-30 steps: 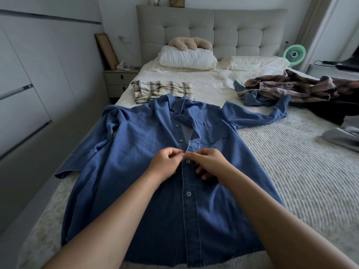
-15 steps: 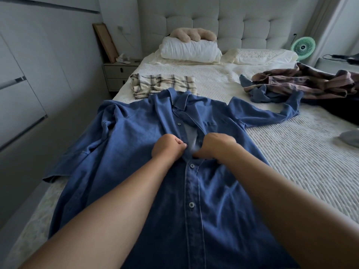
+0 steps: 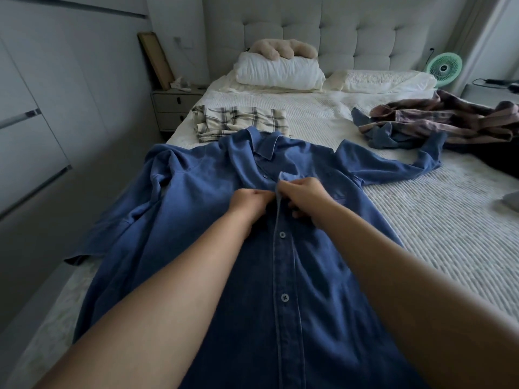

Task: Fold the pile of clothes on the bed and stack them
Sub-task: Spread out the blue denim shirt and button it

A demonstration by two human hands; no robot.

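Far left, white nightstand with a wood frame leaning on the wall. Folded plaid shirt lies on the bed just past the collar of the blue denim shirt, which is spread face-up across the bed, sleeves out to both sides. Left hand pinches the left placket edge; right hand pinches the right placket and lifts its top corner. Change: both hands have moved up the front by a button from a second ago, and two lower buttons now show closed, so buttoning is likely near done and the fold itself not begun. Right side: unfolded pile, plaid and blue pieces, waits, well apart from the hands. Green fan by the headboard. No readable brands, labels or writing anywhere.
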